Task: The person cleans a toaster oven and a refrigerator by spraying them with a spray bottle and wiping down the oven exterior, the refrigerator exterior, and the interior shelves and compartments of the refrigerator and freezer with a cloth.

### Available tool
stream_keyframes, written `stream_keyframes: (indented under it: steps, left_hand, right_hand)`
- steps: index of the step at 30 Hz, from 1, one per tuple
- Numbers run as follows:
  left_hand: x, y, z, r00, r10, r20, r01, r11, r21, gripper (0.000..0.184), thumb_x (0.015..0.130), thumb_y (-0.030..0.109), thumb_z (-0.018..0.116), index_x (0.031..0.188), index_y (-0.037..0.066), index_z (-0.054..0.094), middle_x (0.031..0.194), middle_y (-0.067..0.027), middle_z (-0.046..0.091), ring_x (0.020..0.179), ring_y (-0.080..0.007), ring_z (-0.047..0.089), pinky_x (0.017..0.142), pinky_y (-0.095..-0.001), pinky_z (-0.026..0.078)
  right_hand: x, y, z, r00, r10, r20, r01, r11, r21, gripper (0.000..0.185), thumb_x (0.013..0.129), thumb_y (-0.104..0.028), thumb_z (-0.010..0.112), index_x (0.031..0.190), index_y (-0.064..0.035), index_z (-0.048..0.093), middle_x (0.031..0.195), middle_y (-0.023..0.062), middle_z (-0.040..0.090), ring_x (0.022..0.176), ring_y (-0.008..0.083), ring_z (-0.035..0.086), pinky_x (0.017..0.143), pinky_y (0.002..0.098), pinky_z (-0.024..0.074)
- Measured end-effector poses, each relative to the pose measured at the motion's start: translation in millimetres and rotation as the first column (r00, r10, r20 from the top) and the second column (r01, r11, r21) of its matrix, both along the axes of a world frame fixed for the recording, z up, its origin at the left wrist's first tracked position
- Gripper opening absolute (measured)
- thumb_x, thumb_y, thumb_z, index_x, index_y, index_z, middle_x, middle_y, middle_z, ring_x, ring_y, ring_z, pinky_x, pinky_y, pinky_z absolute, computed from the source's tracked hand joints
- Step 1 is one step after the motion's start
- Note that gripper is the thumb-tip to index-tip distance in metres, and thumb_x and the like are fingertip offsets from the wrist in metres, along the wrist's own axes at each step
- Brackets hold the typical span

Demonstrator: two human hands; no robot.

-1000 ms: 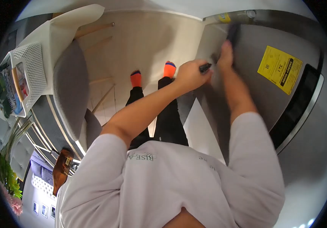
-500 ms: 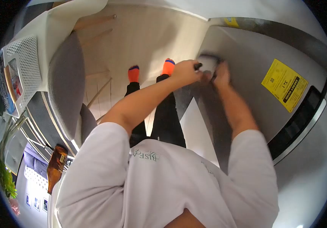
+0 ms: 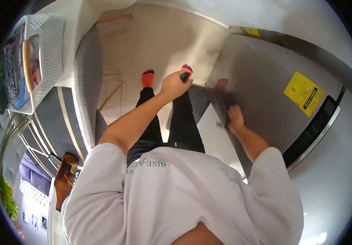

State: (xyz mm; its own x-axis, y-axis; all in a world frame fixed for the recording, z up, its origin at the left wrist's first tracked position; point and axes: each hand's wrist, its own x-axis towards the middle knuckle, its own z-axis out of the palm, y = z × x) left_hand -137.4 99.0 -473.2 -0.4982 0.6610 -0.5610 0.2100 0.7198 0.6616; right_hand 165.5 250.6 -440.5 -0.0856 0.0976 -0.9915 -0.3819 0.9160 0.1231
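Observation:
My left hand [image 3: 175, 86] is closed around a small black object [image 3: 185, 76], whose end pokes out past the fingers. It is held in the air above my feet, apart from the grey metal appliance door [image 3: 266, 73]. My right hand [image 3: 236, 117] is at the lower left part of that door. A dark, blurred thing [image 3: 230, 99] shows at its fingertips; I cannot make out what it is. Beyond it a hand's reflection shows in the shiny surface. A yellow energy label [image 3: 304, 94] is stuck on the door, near a black strip [image 3: 313, 126].
To my left, a white perforated basket [image 3: 51, 53] with a wooden handle holds packets. A grey chair [image 3: 88, 81] stands beside it. A brown bottle [image 3: 65, 179] lies further back. My feet in orange socks [image 3: 147, 79] are on the pale floor [image 3: 159, 45].
My left hand has drawn away from the door toward my body, still around the black object. My right hand has slid down the door, nearer to me. The two hands are further apart.

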Motion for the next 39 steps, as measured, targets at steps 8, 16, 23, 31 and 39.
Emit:
stream_keyframes:
  steps: [8,16,23,31,39]
  left_hand:
    - [-13.4,-38.2,21.5,0.995,0.076,0.069,-0.072,0.996,-0.052,0.032,0.08,0.039,0.067,0.083,0.007,0.062,0.073,-0.0127,0.064,0.071,-0.0327,0.064,0.062,-0.0412,0.048]
    - [-5.0,-66.6,-18.4,0.99,0.136,0.022,-0.13,0.976,-0.176,0.031,0.078,0.039,0.066,0.089,0.01,0.066,0.073,-0.0141,0.065,0.074,-0.0327,0.065,0.066,-0.0416,0.05]
    - [11.5,-59.9,-45.7,0.989,0.143,0.044,-0.123,0.944,-0.305,0.032,0.078,0.037,0.068,0.088,0.007,0.066,0.075,-0.0122,0.066,0.072,-0.0313,0.065,0.067,-0.0378,0.05]
    - [28.0,-44.4,-52.9,0.991,0.113,0.075,-0.093,0.967,-0.236,0.026,0.079,0.031,0.068,0.086,0.006,0.064,0.081,-0.0115,0.066,0.075,-0.0315,0.064,0.066,-0.0378,0.049]
    - [45.1,-24.1,-71.5,0.993,0.089,0.079,-0.069,0.971,-0.228,0.028,0.08,0.03,0.068,0.09,0.004,0.064,0.081,-0.0118,0.066,0.075,-0.0308,0.064,0.068,-0.0372,0.05]
  right_hand:
    - [-54.8,80.7,56.0,0.835,-0.476,-0.276,0.481,0.875,-0.055,0.08,0.079,-0.05,0.064,0.135,0.0023,0.043,0.146,0.018,0.034,0.14,0.0324,0.021,0.117,0.0398,0.01]
    - [-187.2,258.6,-47.8,0.912,0.095,-0.399,0.161,0.812,0.561,0.059,0.095,-0.034,0.029,0.149,-0.0106,0.022,0.156,0.0077,0.014,0.144,0.0295,0.013,0.116,0.0459,0.0035]
    - [-28.7,95.2,-260.5,0.972,0.106,-0.208,-0.046,0.961,0.272,0.062,0.095,-0.044,0.028,0.149,-0.013,0.022,0.156,0.0049,0.017,0.143,0.0301,0.013,0.116,0.0469,0.0035]
    - [-16.7,17.0,-214.3,0.984,-0.028,0.178,0.061,0.982,-0.18,0.078,0.09,-0.065,0.03,0.148,-0.0133,0.024,0.155,0.0063,0.019,0.143,0.0321,0.012,0.115,0.0522,0.0013]
    - [-196.2,275.5,-243.6,0.92,-0.068,-0.386,0.279,0.805,0.523,0.061,0.097,-0.044,0.029,0.151,-0.0199,0.014,0.158,0.0008,0.007,0.144,0.0336,0.006,0.112,0.0584,-0.0018]
